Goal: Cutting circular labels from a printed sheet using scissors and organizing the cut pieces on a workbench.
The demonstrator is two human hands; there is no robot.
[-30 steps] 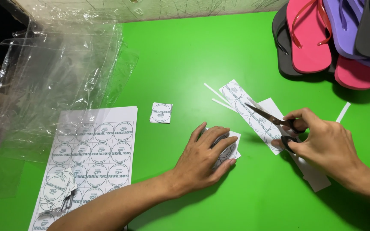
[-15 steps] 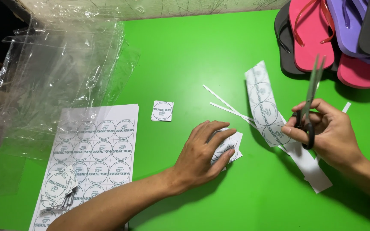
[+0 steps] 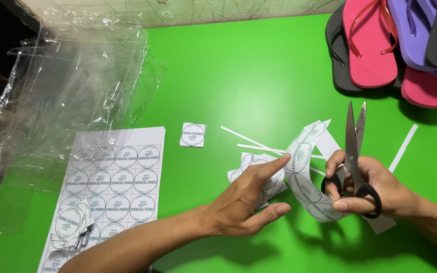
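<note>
Holding the scissors [image 3: 354,151] blades-up, nearly closed, your right hand [image 3: 367,189] has its fingers through the black handles and also pinches the strip [image 3: 307,177] of round labels, which now curls up off the surface [image 3: 259,76] where a second ago it lay flat under the blades. Your left hand [image 3: 246,199] has lifted off the small pile of cut labels [image 3: 259,174] it was pressing; it is now open, holding nothing, fingers stretched toward the strip and just short of it. That reads as a change of grip between cuts: the strip is off the surface and not yet between the blades. Left of your forearm lies the uncut sheet [image 3: 112,187] of labels, with a few loose ones on its near corner. Farther out, one cut label [image 3: 193,135] sits alone, thin paper offcuts [image 3: 244,137] lie beside it, clear plastic bags [image 3: 72,86] are heaped at far left, and flip-flops [image 3: 395,40] are stacked at far right.
</note>
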